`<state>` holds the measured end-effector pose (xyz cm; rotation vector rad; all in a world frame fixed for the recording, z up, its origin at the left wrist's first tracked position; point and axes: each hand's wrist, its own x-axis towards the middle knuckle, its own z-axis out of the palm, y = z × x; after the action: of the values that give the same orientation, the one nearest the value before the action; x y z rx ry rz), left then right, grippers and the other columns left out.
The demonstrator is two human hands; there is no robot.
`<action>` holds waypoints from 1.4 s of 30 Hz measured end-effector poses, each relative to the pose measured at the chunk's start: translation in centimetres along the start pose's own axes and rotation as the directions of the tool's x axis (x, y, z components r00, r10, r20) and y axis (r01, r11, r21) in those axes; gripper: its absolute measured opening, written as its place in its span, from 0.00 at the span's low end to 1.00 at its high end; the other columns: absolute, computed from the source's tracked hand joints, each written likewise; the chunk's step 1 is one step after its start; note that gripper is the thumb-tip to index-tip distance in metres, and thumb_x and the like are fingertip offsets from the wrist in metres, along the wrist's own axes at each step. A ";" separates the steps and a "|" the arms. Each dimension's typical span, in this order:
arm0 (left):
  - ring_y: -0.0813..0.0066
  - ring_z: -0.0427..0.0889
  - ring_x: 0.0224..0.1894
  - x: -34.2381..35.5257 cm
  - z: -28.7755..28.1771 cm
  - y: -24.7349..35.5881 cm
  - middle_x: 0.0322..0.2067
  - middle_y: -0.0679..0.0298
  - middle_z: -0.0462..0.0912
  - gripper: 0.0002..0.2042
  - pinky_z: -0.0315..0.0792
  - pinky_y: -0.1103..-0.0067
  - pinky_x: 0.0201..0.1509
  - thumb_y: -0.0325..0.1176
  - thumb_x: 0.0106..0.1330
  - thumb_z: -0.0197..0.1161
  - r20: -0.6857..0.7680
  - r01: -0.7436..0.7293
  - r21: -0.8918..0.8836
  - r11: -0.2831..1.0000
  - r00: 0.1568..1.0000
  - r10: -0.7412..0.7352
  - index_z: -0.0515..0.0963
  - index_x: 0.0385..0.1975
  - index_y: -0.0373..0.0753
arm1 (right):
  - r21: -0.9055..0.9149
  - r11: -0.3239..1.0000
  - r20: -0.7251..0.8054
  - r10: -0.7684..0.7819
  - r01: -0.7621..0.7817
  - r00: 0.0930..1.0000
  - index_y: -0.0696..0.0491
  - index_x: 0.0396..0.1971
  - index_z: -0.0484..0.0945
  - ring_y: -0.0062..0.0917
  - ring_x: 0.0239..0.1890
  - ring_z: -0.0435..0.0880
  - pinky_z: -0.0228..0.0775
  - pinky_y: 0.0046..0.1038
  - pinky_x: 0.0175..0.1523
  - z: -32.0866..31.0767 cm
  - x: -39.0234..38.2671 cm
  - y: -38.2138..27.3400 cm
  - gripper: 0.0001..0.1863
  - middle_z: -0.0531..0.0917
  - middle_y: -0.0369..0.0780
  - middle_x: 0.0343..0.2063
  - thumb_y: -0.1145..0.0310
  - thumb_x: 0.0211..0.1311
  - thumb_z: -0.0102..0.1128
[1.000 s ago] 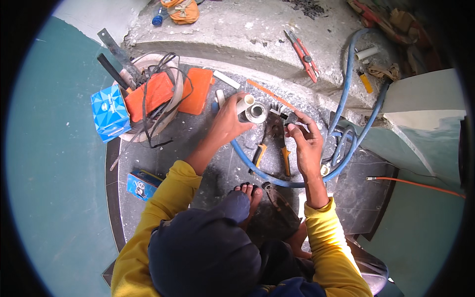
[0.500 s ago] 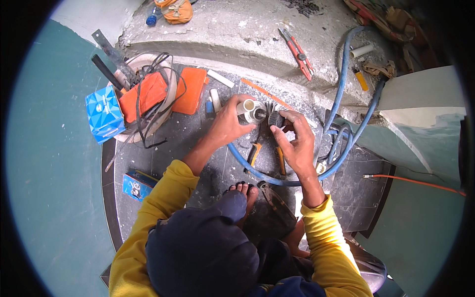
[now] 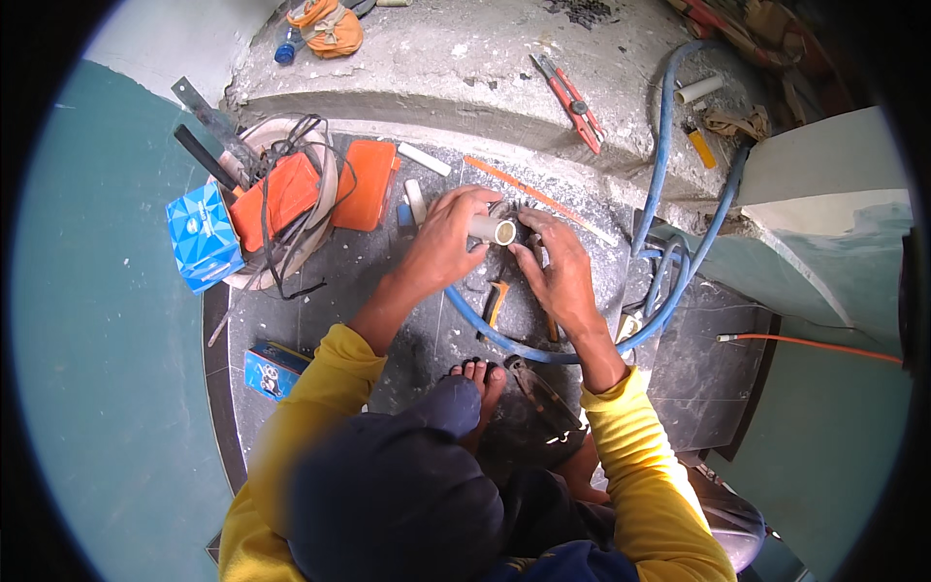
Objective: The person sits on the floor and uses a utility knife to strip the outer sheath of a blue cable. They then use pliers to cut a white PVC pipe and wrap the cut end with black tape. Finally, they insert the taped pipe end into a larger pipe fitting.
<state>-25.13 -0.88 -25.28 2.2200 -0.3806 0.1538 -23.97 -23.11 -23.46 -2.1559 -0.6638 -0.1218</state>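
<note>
My left hand [image 3: 448, 238] is closed around a short white pipe [image 3: 485, 228], its round open end facing up and right. My right hand [image 3: 548, 267] has its fingers curled beside that end; what they hold is hidden, and dark metal shows only in small bits behind the pipe. Below them on the speckled tiles lie yellow-and-black tool handles [image 3: 496, 305]. A long orange strip [image 3: 524, 189] and a short white pipe piece [image 3: 425, 158] lie just beyond my hands. A blue hose [image 3: 524, 352] loops round beneath them.
A bucket [image 3: 330, 199] with tools, orange cases and cables stands left, beside a blue box [image 3: 202, 231]. Red-handled pliers [image 3: 572, 107] and an orange bag [image 3: 330, 24] rest on the concrete step. A large dark plier-like tool [image 3: 543, 398] lies by my foot. A wall [image 3: 824, 262] bounds the right.
My right hand has moved left and up to my left hand, bringing the dark piece it held behind the pipe. The pipe's open end has shifted right and down.
</note>
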 end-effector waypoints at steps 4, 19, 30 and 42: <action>0.53 0.73 0.68 0.2 -0.4 0.6 0.63 0.56 0.78 0.34 0.67 0.62 0.71 0.18 0.52 0.73 0.035 -0.009 0.072 0.997 0.999 0.006 0.71 0.62 0.37 | 0.028 0.999 0.017 -0.028 0.027 0.999 0.58 0.55 0.80 0.47 0.59 0.83 0.75 0.42 0.65 0.4 -0.3 0.5 0.23 0.84 0.48 0.57 0.76 0.60 0.72; 0.54 0.74 0.69 -0.1 -0.1 0.0 0.62 0.55 0.79 0.30 0.69 0.61 0.70 0.16 0.52 0.73 0.031 -0.094 0.132 0.987 0.995 0.091 0.73 0.58 0.37 | 0.043 0.999 0.001 0.032 -0.032 0.999 0.58 0.57 0.79 0.45 0.61 0.84 0.77 0.39 0.65 2.1 -1.2 1.5 0.23 0.83 0.49 0.59 0.80 0.61 0.69; 0.49 0.81 0.62 -0.6 0.8 -2.0 0.55 0.51 0.82 0.33 0.75 0.62 0.64 0.27 0.55 0.77 -0.012 0.313 -0.202 0.928 0.947 -0.322 0.72 0.63 0.42 | 0.508 0.765 -0.063 0.493 -0.397 0.868 0.60 0.60 0.80 0.18 0.42 0.83 0.78 0.24 0.48 2.5 -2.6 2.0 0.23 0.85 0.37 0.38 0.74 0.67 0.72; 0.56 0.83 0.60 -3.1 0.5 -2.7 0.55 0.54 0.84 0.32 0.75 0.66 0.65 0.29 0.56 0.78 -0.227 0.350 -0.183 0.919 0.894 -0.385 0.77 0.64 0.42 | 0.629 0.641 0.008 0.560 -0.440 0.828 0.60 0.62 0.77 0.16 0.42 0.81 0.75 0.20 0.48 1.5 -0.6 -0.1 0.23 0.83 0.34 0.39 0.75 0.69 0.70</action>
<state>-27.19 1.00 -28.38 2.0591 0.1730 0.2030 -24.77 -22.17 -24.53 -1.5811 0.0551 0.1745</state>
